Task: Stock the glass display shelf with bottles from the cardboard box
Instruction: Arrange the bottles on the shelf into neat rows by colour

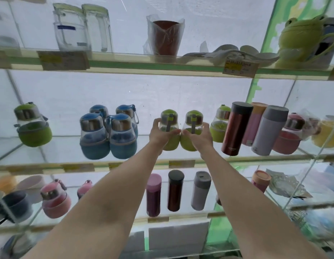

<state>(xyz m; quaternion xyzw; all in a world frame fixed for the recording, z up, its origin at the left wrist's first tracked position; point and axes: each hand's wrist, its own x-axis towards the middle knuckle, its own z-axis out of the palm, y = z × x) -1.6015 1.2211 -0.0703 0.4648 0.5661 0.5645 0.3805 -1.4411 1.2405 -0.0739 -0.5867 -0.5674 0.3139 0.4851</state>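
Left hand [159, 132]: fingers curled round a round clear bottle with green dome lid and green sleeve [169, 131], held on the middle glass shelf [65, 152].
Right hand [200, 136]: fingers wrapped round a second, matching green-lidded bottle [192, 128].
Bottles: upright, side by side, lower bodies touching.
Neighbours: four blue-lidded bottles [108, 131] to the left; another green bottle [219, 126] and a dark red cylindrical flask [236, 128] to the right.

Two bottles [179, 128] in the middle have lime-green caps and sleeves with grey straps. Left of them, four bottles [108, 131] are blue (caps and sleeves alike). To the right stand a dark red flask [235, 128] with black lid, then a pale grey flask [267, 129]. Frog mug [300, 38]: yellow-green.
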